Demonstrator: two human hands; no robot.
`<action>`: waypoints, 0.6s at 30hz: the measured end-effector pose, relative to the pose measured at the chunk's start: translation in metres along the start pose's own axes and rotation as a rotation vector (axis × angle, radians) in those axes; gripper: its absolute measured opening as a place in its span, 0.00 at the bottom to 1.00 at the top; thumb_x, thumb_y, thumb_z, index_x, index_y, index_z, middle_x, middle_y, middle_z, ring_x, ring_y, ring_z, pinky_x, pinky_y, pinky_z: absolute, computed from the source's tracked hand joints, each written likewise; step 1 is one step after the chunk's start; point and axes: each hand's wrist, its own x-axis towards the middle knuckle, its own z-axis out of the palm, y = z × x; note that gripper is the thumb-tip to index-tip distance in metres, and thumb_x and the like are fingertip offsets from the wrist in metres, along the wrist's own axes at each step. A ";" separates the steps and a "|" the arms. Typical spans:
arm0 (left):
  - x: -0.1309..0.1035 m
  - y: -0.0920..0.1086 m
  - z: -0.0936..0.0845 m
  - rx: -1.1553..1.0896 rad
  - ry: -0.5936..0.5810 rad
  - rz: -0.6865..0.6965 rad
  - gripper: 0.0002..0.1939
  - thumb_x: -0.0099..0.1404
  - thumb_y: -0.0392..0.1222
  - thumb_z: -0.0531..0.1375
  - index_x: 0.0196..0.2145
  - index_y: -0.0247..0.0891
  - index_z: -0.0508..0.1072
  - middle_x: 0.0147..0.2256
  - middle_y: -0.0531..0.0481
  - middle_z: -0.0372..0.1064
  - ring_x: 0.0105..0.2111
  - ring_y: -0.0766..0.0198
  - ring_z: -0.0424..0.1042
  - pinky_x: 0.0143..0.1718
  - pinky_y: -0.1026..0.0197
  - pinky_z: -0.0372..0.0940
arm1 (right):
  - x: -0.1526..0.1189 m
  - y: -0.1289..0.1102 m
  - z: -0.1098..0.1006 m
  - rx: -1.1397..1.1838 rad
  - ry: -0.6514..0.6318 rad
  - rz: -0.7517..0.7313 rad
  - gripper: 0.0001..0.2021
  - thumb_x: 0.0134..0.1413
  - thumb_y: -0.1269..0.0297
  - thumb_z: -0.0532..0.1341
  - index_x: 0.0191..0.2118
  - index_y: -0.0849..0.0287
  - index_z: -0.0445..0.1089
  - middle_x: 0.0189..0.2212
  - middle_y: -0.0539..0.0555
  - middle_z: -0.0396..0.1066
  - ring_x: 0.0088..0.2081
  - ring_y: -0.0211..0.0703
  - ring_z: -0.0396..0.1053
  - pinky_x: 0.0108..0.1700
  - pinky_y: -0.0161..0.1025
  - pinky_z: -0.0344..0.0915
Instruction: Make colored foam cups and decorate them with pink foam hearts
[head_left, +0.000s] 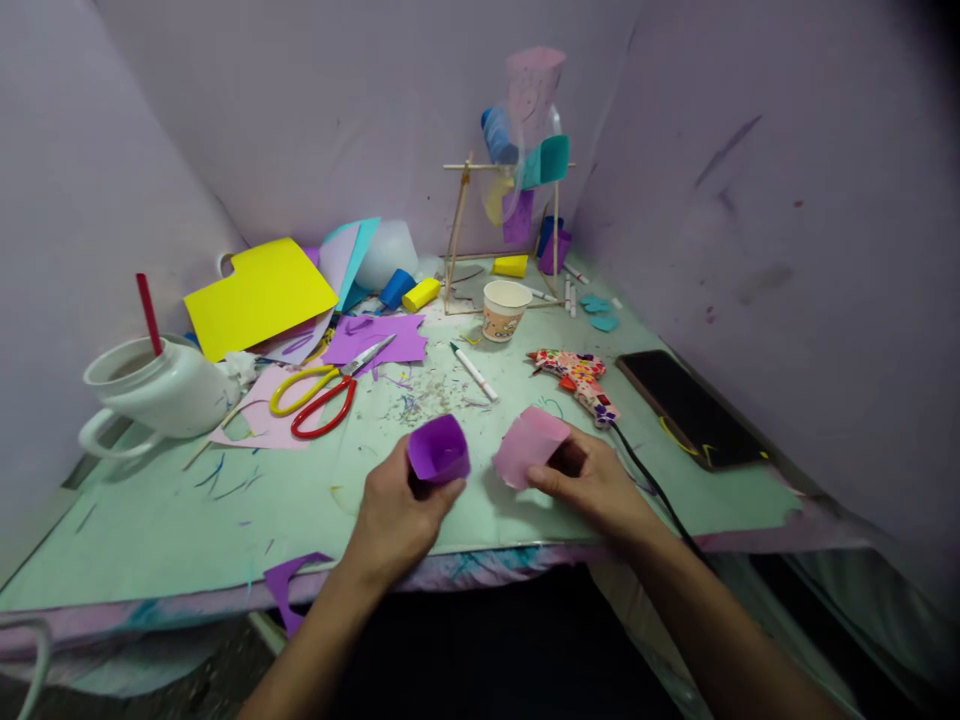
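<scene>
A small purple paper cup [439, 449] is held by my left hand [399, 515], its open mouth facing up toward the camera. My right hand [600, 485] grips a pink paper cup [529, 445], thumb on its near side. The two cups are apart, side by side above the front of the table. Beyond them lies a white marker [474, 372], and a floral glue gun [577, 382] rests just past my right hand. Scissors with yellow and red handles [330, 392] are to the left of my left hand.
A stick frame [455, 235] carrying colored cups stands at the back behind a printed paper cup [505, 312]. At left are a white mug [161, 390] and yellow paper [262, 300]. A phone [686, 405] lies right; a black cord [656, 485] passes my right forearm.
</scene>
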 end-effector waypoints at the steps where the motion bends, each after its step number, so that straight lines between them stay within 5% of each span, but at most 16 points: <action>1: 0.002 0.000 -0.002 0.055 0.080 -0.042 0.17 0.55 0.46 0.62 0.41 0.39 0.68 0.33 0.49 0.73 0.32 0.58 0.72 0.34 0.58 0.64 | 0.000 -0.001 0.000 0.070 0.008 0.004 0.20 0.38 0.58 0.69 0.39 0.61 0.70 0.31 0.54 0.73 0.35 0.46 0.69 0.39 0.40 0.63; 5: 0.026 0.004 -0.026 0.447 0.212 -0.209 0.18 0.56 0.52 0.58 0.42 0.41 0.67 0.34 0.43 0.73 0.34 0.46 0.73 0.31 0.52 0.63 | 0.004 -0.005 0.007 0.362 -0.107 -0.011 0.18 0.42 0.54 0.69 0.38 0.60 0.72 0.33 0.53 0.74 0.34 0.42 0.69 0.39 0.36 0.63; 8: 0.052 0.003 -0.049 0.665 0.241 -0.204 0.18 0.58 0.55 0.55 0.40 0.40 0.66 0.36 0.37 0.73 0.37 0.39 0.72 0.30 0.49 0.63 | 0.009 -0.007 0.017 0.542 -0.189 0.035 0.21 0.42 0.53 0.69 0.40 0.61 0.73 0.32 0.54 0.74 0.32 0.40 0.70 0.36 0.36 0.63; 12: 0.071 -0.010 -0.059 0.685 0.289 -0.164 0.18 0.58 0.55 0.54 0.41 0.41 0.66 0.37 0.38 0.74 0.39 0.39 0.73 0.30 0.50 0.63 | 0.011 -0.004 0.025 0.615 -0.237 0.019 0.24 0.42 0.56 0.70 0.46 0.60 0.71 0.36 0.56 0.74 0.36 0.44 0.71 0.41 0.39 0.65; 18: 0.072 -0.028 -0.049 0.600 0.370 -0.123 0.17 0.57 0.54 0.56 0.40 0.42 0.66 0.37 0.40 0.74 0.39 0.42 0.73 0.32 0.51 0.64 | 0.011 0.004 0.023 0.588 -0.304 -0.067 0.23 0.46 0.60 0.68 0.49 0.56 0.69 0.40 0.55 0.74 0.40 0.43 0.72 0.44 0.40 0.65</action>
